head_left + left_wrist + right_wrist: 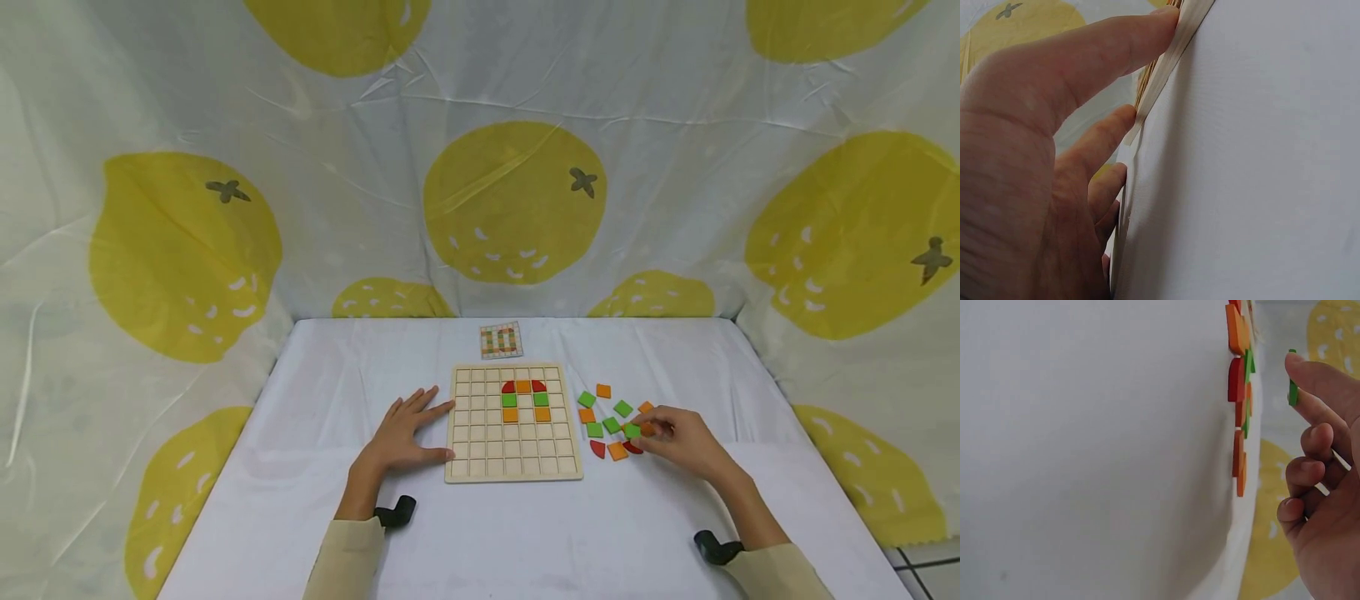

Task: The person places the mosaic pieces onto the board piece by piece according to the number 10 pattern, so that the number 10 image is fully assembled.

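A square wooden grid board (476, 471) lies on the white cloth, bearing an arch of tiles: red quarter pieces at its top corners, an orange tile (523, 387) between them, green then orange tiles down each side. My left hand (401, 433) lies spread with thumb and index fingertip touching the board's left edge; the left wrist view shows the fingertips against that edge (1161, 70). Between thumb and index finger my right hand (686, 442) pinches a green tile (1293, 394), held above the loose pieces, its other fingers curled.
Loose green, orange and red pieces (617, 451) lie right of the board, some under my right hand. A small pattern card (501, 341) with coloured shapes lies behind the board. A white curtain with yellow fruit prints (517, 200) stands around the table's back and sides.
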Available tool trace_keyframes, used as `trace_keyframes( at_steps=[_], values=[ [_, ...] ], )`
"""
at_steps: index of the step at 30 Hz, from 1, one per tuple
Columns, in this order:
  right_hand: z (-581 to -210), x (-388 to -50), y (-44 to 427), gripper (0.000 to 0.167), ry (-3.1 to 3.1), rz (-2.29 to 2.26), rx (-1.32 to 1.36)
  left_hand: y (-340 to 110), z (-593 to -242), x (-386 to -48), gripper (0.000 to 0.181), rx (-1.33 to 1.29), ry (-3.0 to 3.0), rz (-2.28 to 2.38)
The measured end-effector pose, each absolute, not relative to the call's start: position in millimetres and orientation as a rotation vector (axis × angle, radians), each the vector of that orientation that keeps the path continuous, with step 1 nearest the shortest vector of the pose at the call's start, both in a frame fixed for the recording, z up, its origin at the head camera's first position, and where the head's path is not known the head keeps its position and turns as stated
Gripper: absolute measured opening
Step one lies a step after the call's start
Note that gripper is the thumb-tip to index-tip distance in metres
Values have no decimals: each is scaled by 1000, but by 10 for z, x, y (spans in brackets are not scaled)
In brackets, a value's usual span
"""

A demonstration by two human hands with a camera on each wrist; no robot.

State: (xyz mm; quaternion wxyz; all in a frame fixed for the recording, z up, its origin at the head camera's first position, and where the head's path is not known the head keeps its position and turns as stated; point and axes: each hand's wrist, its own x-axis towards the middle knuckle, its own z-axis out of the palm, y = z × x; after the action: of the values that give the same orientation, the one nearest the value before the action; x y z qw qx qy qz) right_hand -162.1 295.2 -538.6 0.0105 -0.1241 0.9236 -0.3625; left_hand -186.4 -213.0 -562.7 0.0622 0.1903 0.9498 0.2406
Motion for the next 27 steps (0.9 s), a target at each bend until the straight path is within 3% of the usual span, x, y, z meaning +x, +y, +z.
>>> trace_keyframes(
  at_steps=[27],
  values=[
    [-5337,-1863,2141,26,2733,-1228,-510,-2117,-5591,-1843,87,582,2879,733]
  ],
)
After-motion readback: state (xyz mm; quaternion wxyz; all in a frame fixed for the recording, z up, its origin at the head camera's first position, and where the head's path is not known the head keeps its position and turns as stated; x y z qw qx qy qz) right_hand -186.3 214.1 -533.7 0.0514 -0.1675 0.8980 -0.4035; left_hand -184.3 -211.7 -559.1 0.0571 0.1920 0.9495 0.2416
